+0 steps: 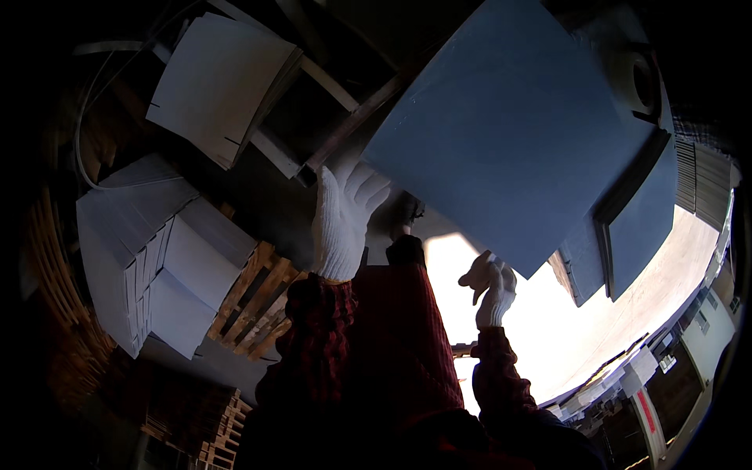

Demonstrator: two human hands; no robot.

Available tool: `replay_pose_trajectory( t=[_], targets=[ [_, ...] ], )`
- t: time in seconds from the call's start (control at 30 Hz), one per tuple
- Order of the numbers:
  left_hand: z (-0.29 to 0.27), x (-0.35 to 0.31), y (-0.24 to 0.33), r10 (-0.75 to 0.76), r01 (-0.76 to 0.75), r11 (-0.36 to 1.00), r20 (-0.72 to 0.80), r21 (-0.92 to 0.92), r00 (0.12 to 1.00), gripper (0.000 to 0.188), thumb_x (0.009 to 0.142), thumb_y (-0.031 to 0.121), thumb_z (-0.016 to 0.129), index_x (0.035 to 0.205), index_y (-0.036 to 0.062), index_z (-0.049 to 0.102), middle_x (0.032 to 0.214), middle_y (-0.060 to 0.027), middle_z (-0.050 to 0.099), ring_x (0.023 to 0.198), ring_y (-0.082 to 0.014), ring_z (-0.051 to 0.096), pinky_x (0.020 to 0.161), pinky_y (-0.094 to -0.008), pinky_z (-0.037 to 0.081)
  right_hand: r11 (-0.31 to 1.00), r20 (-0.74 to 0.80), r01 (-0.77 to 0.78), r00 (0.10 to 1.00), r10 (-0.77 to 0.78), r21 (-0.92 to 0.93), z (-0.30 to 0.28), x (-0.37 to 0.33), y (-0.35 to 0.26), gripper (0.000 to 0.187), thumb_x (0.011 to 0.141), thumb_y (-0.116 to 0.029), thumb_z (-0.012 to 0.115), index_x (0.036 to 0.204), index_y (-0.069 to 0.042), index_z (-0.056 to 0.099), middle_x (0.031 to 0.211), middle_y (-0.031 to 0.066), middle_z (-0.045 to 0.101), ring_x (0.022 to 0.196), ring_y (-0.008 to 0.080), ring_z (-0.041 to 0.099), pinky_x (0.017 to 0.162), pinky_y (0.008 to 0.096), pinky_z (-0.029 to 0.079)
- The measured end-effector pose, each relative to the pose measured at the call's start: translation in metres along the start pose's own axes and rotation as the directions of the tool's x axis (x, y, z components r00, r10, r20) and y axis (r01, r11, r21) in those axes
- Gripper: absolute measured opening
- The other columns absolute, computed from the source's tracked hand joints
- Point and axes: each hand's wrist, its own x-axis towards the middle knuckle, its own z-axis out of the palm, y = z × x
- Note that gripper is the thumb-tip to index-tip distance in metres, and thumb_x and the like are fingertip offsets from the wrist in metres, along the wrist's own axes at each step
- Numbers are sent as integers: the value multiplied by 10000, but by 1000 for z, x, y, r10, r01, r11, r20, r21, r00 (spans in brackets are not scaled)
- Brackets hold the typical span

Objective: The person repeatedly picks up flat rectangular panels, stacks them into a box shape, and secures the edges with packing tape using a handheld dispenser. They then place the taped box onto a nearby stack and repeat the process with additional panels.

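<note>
A large blue-grey flat sheet (509,133), seemingly cardboard, lies across the upper right on top of other sheets. My left hand (343,223), in a white knit glove, is at the sheet's left corner. Its fingers are stretched out and apart, with the tips close against the edge; I cannot tell whether they touch it. My right hand (489,288), gloved the same way, is beside the sheet's near corner. Its fingers are loosely bent with the thumb apart, and nothing shows between them.
A stack of pale sheets (219,82) rests on a frame (337,86) at the upper left. Folded white cartons (141,243) are piled beside a wooden pallet (258,301) on the left. A tape roll (638,82) sits at the far right. Bright sunlit ground (627,298) lies to the right.
</note>
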Motion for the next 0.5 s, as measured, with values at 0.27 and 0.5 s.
replay_pose_trajectory(
  t=[0.27,0.5],
  targets=[
    [36,1,24,-117,144,958,121,-247,986,828,996,670,329,1452,-20,358,1421,-211,450,1317,-338,463,1094,-484,398,265,326,914,363,-873,-308,21,-129,-173,249,738,48,751,899,-30,577,1290,177,586,1129,341,613,858,374,551],
    [44,-9,37,-210,278,859,200,-429,957,783,988,674,359,1453,47,417,1451,-167,460,1322,-322,471,1065,-506,423,-143,661,970,25,-750,-199,143,-78,-223,522,707,-129,755,1198,-73,587,1368,178,531,1290,396,487,1004,544,431]
  ],
)
